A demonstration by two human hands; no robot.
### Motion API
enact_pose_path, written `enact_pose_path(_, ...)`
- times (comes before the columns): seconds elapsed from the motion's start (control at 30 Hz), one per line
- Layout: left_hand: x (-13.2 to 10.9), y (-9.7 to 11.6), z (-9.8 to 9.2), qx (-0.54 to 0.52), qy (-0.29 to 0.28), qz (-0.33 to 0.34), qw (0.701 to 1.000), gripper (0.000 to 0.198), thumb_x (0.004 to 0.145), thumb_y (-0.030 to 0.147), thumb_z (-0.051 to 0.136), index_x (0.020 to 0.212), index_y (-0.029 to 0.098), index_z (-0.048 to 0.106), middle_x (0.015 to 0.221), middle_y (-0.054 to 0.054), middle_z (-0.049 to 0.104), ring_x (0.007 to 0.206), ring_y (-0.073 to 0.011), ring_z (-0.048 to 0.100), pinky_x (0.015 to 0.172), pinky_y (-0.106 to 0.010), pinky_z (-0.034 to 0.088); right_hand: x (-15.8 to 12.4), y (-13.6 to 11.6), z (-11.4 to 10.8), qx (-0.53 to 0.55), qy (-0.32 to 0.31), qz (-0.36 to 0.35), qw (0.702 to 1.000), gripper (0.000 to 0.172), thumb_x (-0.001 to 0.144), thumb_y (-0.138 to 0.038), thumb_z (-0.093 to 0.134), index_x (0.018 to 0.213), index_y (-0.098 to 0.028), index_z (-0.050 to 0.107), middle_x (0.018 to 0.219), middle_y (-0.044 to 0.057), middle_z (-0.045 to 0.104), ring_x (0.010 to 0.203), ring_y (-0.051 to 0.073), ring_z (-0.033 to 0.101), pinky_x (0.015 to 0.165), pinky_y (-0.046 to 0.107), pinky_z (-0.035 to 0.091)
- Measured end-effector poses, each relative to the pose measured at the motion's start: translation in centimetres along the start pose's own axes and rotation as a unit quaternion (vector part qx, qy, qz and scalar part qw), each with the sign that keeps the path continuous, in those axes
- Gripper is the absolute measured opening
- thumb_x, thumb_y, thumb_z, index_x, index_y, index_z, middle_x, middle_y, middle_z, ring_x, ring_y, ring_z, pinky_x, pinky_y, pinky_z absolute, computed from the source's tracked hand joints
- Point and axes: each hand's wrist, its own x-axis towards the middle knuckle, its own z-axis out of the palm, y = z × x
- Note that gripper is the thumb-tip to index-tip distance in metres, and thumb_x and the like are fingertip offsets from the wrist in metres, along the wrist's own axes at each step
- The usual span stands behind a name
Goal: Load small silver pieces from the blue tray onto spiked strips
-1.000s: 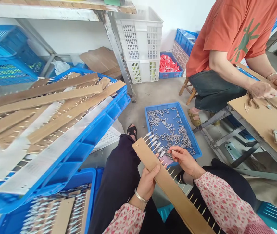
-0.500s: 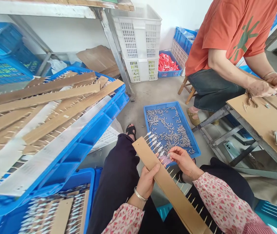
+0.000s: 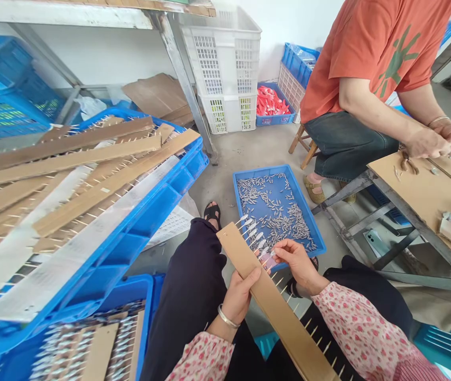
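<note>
Left hand [image 3: 238, 296]: wrapped round the brown cardboard strip [image 3: 276, 315], with the thumb laid on its upper face.
Right hand [image 3: 297, 264]: pinching a small silver piece [image 3: 273, 254] between thumb and forefinger (mostly hidden by the fingertips), just beside the pale sticks [image 3: 308, 324]; cannot tell whether touching one.
Cardboard strip: held aslant, edged with the row of sticks; tipped with silver at the far end, bare at the near end.
Blue tray [image 3: 308, 209]: on the floor beyond the strip, strewn with loose grey pieces [image 3: 294, 225].
Big blue basket [image 3: 169, 203]: off to the left, heaped with spiked strips [image 3: 116, 181].
Lower crate [image 3: 149, 301]: below the basket, filled with silver-tipped boards [image 3: 100, 352].
Co-worker [image 3: 368, 42]: seated at right in orange, bent over a cardboard-topped table [image 3: 419, 185], close by some pliers [image 3: 406, 157].
</note>
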Motion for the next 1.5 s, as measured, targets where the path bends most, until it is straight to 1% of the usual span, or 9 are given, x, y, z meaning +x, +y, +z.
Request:
enact_pose_path(0.27, -0.1, -0.1, -0.1, -0.003, 0.007, 0.013, 1.000, 0.059, 0.058, 0.028, 0.084, 0.113, 0.015, 0.065, 0.088, -0.009, 0.073, 0.075, -0.0219, 0.068, 0.071, -0.033, 0.053, -0.3, 0.8, 0.2, -0.028, -0.010, -0.004, 1.000, 0.029, 0.062, -0.038, 0.081, 0.073, -0.018, 0.063, 0.062, -0.001, 0.063, 0.055, 0.012, 0.059, 0.053, 0.024, 0.047)
enact_pose_path(0.4, -0.1, -0.3, -0.2, -0.005, 0.030, 0.026, 0.999, 0.054, 0.056, 0.027, 0.085, 0.105, 0.014, 0.068, 0.078, -0.006, 0.073, 0.066, -0.0197, 0.068, 0.068, -0.032, 0.054, -0.6, 1.4, 0.5, -0.033, -0.013, -0.010, 0.999, 0.030, 0.063, -0.039, 0.080, 0.071, -0.018, 0.062, 0.063, 0.000, 0.065, 0.057, 0.013, 0.061, 0.056, 0.026, 0.049)
enact_pose_path(0.77, 0.0, -0.8, -0.5, 0.018, 0.047, 0.038, 0.998, 0.055, 0.057, 0.028, 0.084, 0.106, 0.013, 0.065, 0.069, -0.005, 0.072, 0.061, -0.0186, 0.067, 0.058, -0.027, 0.053, -0.7, 2.0, 1.0, -0.021, -0.039, -0.008, 0.999, 0.033, 0.062, -0.042, 0.080, 0.072, -0.017, 0.061, 0.065, 0.000, 0.065, 0.061, 0.015, 0.064, 0.060, 0.028, 0.051)
enact_pose_path(0.93, 0.1, -0.2, -0.2, 0.003, 0.070, 0.067, 0.995, 0.059, 0.057, 0.036, 0.083, 0.109, 0.013, 0.066, 0.079, -0.006, 0.073, 0.068, -0.0198, 0.068, 0.064, -0.029, 0.053, -0.8, 1.8, 0.7, 0.007, -0.053, 0.031, 0.998, 0.039, 0.075, -0.056, 0.064, 0.090, -0.020, 0.062, 0.078, 0.003, 0.067, 0.067, 0.016, 0.064, 0.057, 0.026, 0.050)
enact_pose_path(1.0, 0.2, 0.2, -0.3, 0.004, 0.080, 0.079, 0.994, 0.059, 0.061, 0.041, 0.080, 0.111, 0.013, 0.065, 0.078, -0.007, 0.072, 0.070, -0.0202, 0.067, 0.065, -0.030, 0.052, -1.0, 1.8, 0.3, -0.040, -0.095, 0.047, 0.994, 0.039, 0.080, -0.057, 0.058, 0.087, -0.019, 0.065, 0.076, 0.003, 0.068, 0.064, 0.015, 0.062, 0.054, 0.024, 0.046)
enact_pose_path(1.1, 0.0, 0.5, -0.7, 0.002, 0.079, 0.088, 0.993, 0.059, 0.066, 0.046, 0.076, 0.113, 0.011, 0.064, 0.076, -0.006, 0.070, 0.068, -0.0199, 0.065, 0.063, -0.030, 0.052, -1.4, 1.7, 0.0, -0.142, -0.220, 0.068, 0.963, 0.027, 0.072, -0.045, 0.071, 0.074, -0.018, 0.069, 0.068, 0.001, 0.066, 0.060, 0.014, 0.058, 0.054, 0.023, 0.040)
enact_pose_path(1.17, -0.3, 0.5, -1.0, -0.009, 0.073, 0.096, 0.993, 0.055, 0.067, 0.044, 0.075, 0.111, 0.012, 0.065, 0.075, -0.005, 0.069, 0.067, -0.0183, 0.064, 0.063, -0.029, 0.051, -1.8, 1.5, 0.2, -0.170, -0.274, 0.075, 0.943, 0.019, 0.069, -0.036, 0.075, 0.071, -0.018, 0.069, 0.065, -0.001, 0.064, 0.058, 0.012, 0.054, 0.054, 0.023, 0.037)
enact_pose_path(1.33, -1.9, -0.5, -1.8, -0.026, 0.031, 0.090, 0.995, 0.056, 0.064, 0.029, 0.080, 0.115, 0.016, 0.063, 0.088, -0.007, 0.071, 0.077, -0.0204, 0.065, 0.072, -0.032, 0.052, -2.4, 1.4, 0.7, -0.165, -0.294, 0.064, 0.939, 0.016, 0.071, -0.034, 0.072, 0.068, -0.018, 0.068, 0.060, -0.002, 0.060, 0.054, 0.011, 0.047, 0.053, 0.023, 0.032)
enact_pose_path(1.5, -3.5, -1.8, -2.5, -0.019, 0.033, 0.065, 0.997, 0.043, 0.060, 0.025, 0.083, 0.099, 0.014, 0.068, 0.094, -0.012, 0.072, 0.085, -0.0271, 0.067, 0.077, -0.038, 0.053, -2.8, 2.1, 1.3, -0.179, -0.294, 0.070, 0.936, 0.016, 0.071, -0.033, 0.071, 0.068, -0.017, 0.067, 0.061, -0.001, 0.060, 0.054, 0.012, 0.047, 0.052, 0.023, 0.032)
